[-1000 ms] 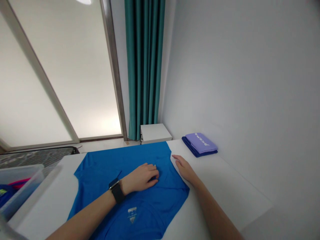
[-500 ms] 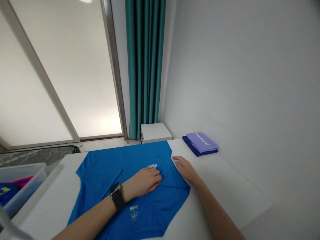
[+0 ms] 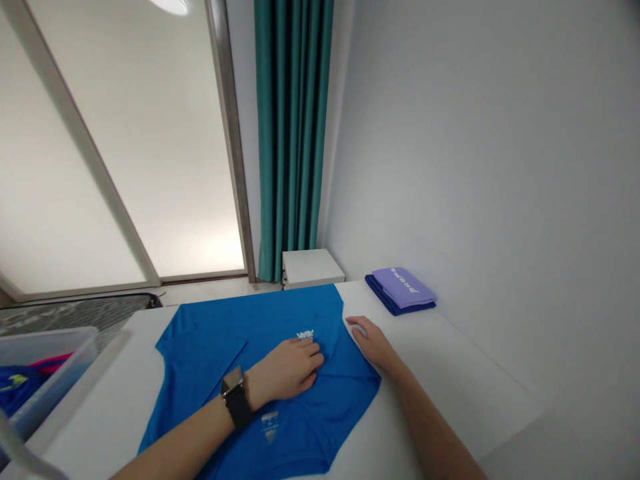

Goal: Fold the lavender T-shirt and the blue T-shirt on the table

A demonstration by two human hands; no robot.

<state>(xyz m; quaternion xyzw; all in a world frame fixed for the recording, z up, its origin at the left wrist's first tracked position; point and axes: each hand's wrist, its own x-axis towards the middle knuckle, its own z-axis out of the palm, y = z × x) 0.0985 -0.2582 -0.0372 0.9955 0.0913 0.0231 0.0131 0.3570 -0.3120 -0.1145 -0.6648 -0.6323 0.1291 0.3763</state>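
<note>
A blue shirt (image 3: 215,340) lies spread on the white table (image 3: 440,393), its neckline and label toward me and white lettering near its middle. My left hand (image 3: 289,369), with a dark watch on the wrist, rests on the shirt just below the lettering; its fingers are curled in and their tips are hard to see. My right hand (image 3: 371,340) is at the shirt's right edge, thumb and fingers apart, with nothing between them. Beyond it sits a folded stack of a purple cloth (image 3: 404,288) on a dark blue one (image 3: 400,311).
At the left stands a clear plastic bin (image 3: 83,357) with dark blue and pink cloth inside. Past the table's far edge is a low white cabinet (image 3: 311,268) beside a green curtain (image 3: 293,147). A wall (image 3: 475,167) runs along the right.
The left hand has shifted slightly toward me, showing more of the white lettering. The right hand stays beside the shirt's edge. The camera view has moved slightly.
</note>
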